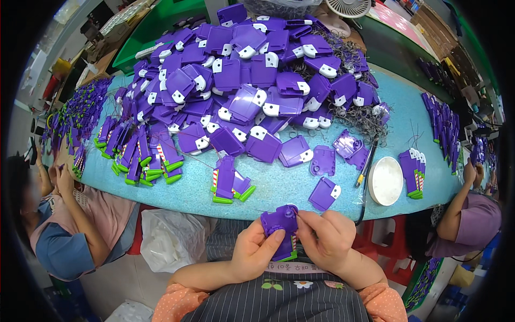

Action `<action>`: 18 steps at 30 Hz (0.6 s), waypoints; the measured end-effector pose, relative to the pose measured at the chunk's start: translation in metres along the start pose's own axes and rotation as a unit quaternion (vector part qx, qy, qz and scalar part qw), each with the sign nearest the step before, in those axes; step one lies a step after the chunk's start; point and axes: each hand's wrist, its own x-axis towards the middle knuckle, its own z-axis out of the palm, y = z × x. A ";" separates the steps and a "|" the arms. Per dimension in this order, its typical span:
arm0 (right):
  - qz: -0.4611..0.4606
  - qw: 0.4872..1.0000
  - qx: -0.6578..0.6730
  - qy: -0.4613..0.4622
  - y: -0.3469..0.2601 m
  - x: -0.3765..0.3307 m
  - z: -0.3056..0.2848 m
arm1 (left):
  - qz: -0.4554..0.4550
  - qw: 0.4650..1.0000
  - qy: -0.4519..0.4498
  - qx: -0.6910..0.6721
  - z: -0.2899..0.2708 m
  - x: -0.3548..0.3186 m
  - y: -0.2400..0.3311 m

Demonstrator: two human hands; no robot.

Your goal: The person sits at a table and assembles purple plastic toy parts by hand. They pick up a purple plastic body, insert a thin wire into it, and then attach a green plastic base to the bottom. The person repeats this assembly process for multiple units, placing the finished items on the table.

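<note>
Close to my body, my left hand (251,251) is closed on a purple plastic toy part (276,221) with a round boss at its top corner and green and red-white striped trim below. The left thumb presses on its face. My right hand (328,239) pinches at the part's right edge; what lies between those fingertips is too small to make out. On the table just beyond lie a purple shell with a white corner (324,194), an open purple shell (323,161), and a striped purple piece with green ends (225,180).
A large heap of purple shells (230,80) covers the table's far side, with tangled dark wires (359,118) at its right. Green-tipped pieces (142,155) are bunched at left. A white round dish (385,181) and a yellow-and-black tool (366,163) stand right. Co-workers sit on both sides.
</note>
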 end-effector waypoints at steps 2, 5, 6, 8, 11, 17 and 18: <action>0.007 1.000 -0.002 -0.020 0.001 -0.001 -0.002 | 0.005 1.000 -0.002 -0.001 0.001 -0.001 -0.001; 0.054 0.998 0.024 -0.036 0.000 -0.002 -0.005 | 0.009 0.998 -0.022 0.058 0.002 0.001 0.002; 0.077 0.996 0.043 -0.035 -0.001 -0.002 -0.006 | 0.005 0.996 -0.019 0.081 0.001 0.000 0.001; 0.108 0.991 0.066 -0.044 -0.002 -0.002 -0.008 | -0.004 0.992 -0.015 0.127 -0.003 -0.001 -0.003; 0.122 0.987 0.082 -0.059 -0.003 0.001 -0.011 | 0.014 0.982 -0.008 0.187 -0.003 0.000 -0.003; 0.145 0.979 0.128 -0.063 -0.001 0.004 -0.006 | 0.193 0.881 -0.021 0.431 -0.004 0.008 0.002; 0.193 0.965 0.163 -0.072 -0.004 0.008 -0.006 | 0.192 0.872 -0.035 0.449 -0.004 0.009 0.004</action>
